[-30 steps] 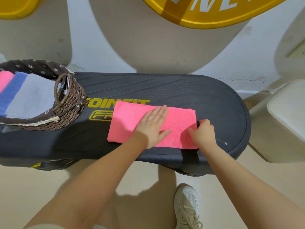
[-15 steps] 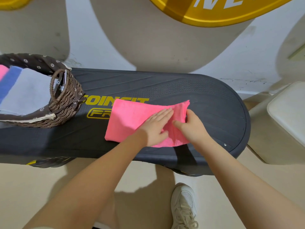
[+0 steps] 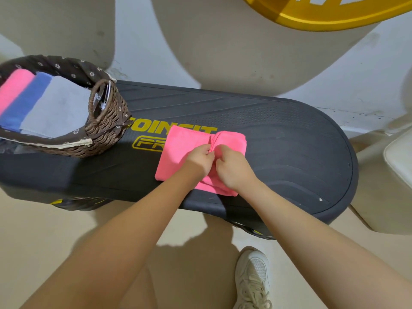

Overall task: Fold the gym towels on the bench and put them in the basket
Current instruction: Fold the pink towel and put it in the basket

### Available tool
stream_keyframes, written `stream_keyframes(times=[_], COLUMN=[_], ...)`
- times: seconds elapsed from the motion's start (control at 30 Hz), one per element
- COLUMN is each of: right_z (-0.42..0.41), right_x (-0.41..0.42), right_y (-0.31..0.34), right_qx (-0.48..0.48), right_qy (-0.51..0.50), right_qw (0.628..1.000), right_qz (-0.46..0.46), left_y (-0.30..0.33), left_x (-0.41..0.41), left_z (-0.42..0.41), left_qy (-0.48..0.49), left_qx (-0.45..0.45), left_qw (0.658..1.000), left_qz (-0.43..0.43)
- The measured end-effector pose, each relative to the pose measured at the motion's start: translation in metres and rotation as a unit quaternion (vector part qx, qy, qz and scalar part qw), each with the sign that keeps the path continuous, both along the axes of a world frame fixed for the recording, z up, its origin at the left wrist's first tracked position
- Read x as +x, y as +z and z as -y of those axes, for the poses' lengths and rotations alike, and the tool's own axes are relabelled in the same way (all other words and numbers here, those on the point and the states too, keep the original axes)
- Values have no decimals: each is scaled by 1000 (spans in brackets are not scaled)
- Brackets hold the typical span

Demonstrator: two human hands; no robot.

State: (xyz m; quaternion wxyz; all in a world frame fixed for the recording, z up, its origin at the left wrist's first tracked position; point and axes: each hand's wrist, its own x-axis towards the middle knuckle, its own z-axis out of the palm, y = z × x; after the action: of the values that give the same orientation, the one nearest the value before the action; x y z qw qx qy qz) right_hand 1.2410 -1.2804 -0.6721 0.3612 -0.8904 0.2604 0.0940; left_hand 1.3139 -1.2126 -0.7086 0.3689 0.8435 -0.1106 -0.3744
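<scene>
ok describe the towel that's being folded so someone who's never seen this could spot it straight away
Find the long black bench with yellow lettering; a wicker basket stands at its left end. The pink towel lies mid-bench, right of the basket, under the left hand and right hand. It's the only towel outside the basket.

Pink towel point(image 3: 182, 148) half-folded on black bench point(image 3: 289, 139), wicker basket point(image 3: 104, 130) left
</scene>
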Motion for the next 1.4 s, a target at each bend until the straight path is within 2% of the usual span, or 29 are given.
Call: stream_keyframes(times=[0.1, 0.13, 0.23, 0.3, 0.33, 0.4, 0.5, 0.6, 0.67, 0.73, 0.8, 0.9, 1.0, 1.1, 1.17, 1.23, 1.3, 1.4], right_z=[4, 6, 9, 11, 12, 12, 14, 13, 11, 9, 10, 9, 8, 9, 10, 16, 32, 57], right_x=[-1, -1, -2, -4, -5, -7, -7, -3, 0, 1, 2, 3, 2, 1, 0, -1, -5, -18], right_y=[-7, -11, -22, -28, -31, -36, -40, -38, -38, -38, -38, -35, -35, -34, -33, -34, -30, -21], right_qx=[-175, -197, -164, -172, -182, -188, -142, -132, -154, -172, -185, -193, -201, -183, -159, -103, 28, 192], right_qy=[68, 87, 123, 154, 162, 165, 152, 143, 142, 141, 139, 135, 125, 110, 106, 106, 79, -47], right_qw=[982, 976, 978, 971, 967, 964, 972, 973, 968, 964, 961, 962, 963, 971, 978, 988, 996, 973], right_qz=[9, 12, -20, -54, -68, -88, -109, -126, -135, -145, -149, -141, -127, -105, -81, -46, 31, 122], left_y=[1, 1, 4, 6, 7, 7, 8, 7, 7, 9, 14, 18, 25, 38, 41, 36, 24, 11], left_x=[3, 4, 10, 15, 18, 23, 21, 19, 23, 26, 27, 28, 26, 12, -1, -12, -20, -31], left_z=[-1, -1, -14, -29, -36, -48, -60, -68, -70, -67, -63, -64, -63, -51, -38, -27, -19, -12], left_qy=[-16, -17, 7, 32, 34, 26, -7, -22, -23, -15, -2, 5, 38, 20, 15, -3, -23, -39], left_qx=[4, 4, 16, 11, 27, 127, 264, 296, 316, 318, 305, 269, 117, -10, -88, -133, -153, -139], left_qw=[1000, 999, 998, 991, 984, 963, 929, 906, 905, 920, 938, 955, 982, 978, 975, 974, 971, 975], left_qz=[24, 29, 55, 127, 175, 237, 258, 301, 284, 229, 164, 128, 140, 207, 201, 184, 181, 168])
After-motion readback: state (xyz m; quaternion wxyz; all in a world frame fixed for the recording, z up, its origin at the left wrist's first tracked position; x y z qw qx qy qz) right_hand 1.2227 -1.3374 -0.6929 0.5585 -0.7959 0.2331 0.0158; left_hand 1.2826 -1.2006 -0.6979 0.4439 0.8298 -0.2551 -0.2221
